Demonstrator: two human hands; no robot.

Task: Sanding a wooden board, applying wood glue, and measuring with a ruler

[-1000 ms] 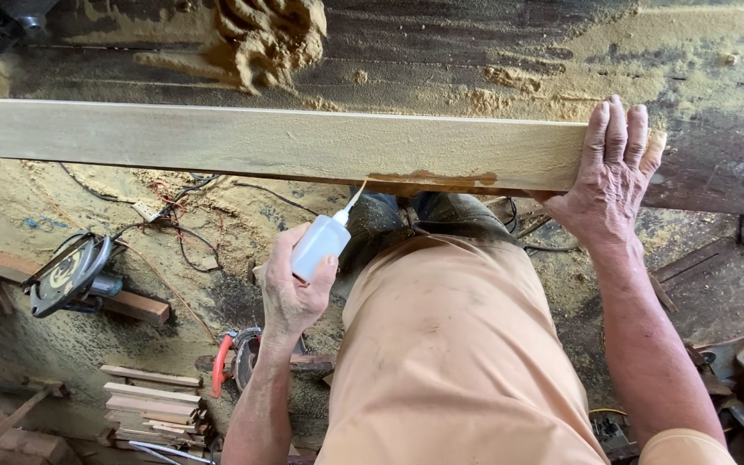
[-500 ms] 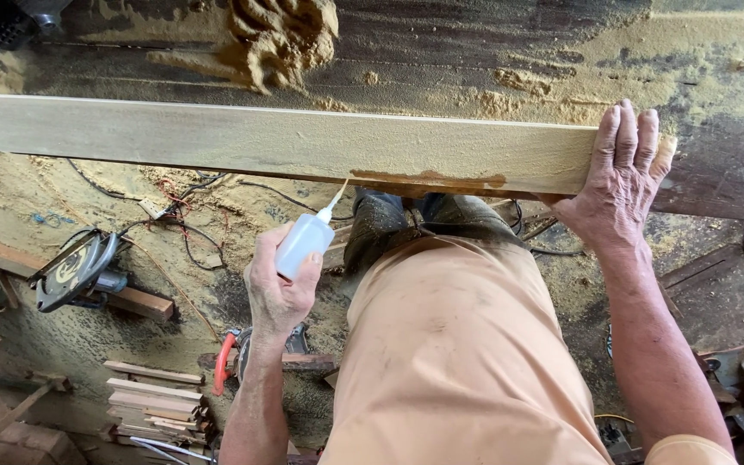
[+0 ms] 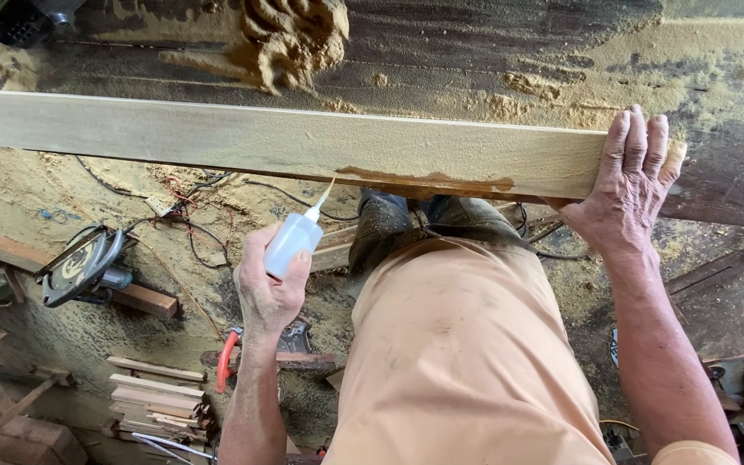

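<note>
Running glue bottle [image 3: 293, 244] nozzle along near edge of long plank [image 3: 286, 142]; plank lay across sawdust-covered worktop [image 3: 475, 52]. Left hand [image 3: 269, 288] fingers wrapped round bottle, tip touching edge. Right hand [image 3: 626, 194] fingers pressed together, flat over plank's right end. Wet glue band [image 3: 428, 181] showed from nozzle rightward; edge left of nozzle looked dry, judged roughly one-third done. Circular saw [image 3: 79, 267] on floor, well apart.

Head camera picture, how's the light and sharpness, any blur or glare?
Head view: even, soft daylight with no glare; the plank, glue bottle and both hands stay sharp; the long plank bows slightly from lens distortion; floor clutter at the lower left is dimmer.
</note>
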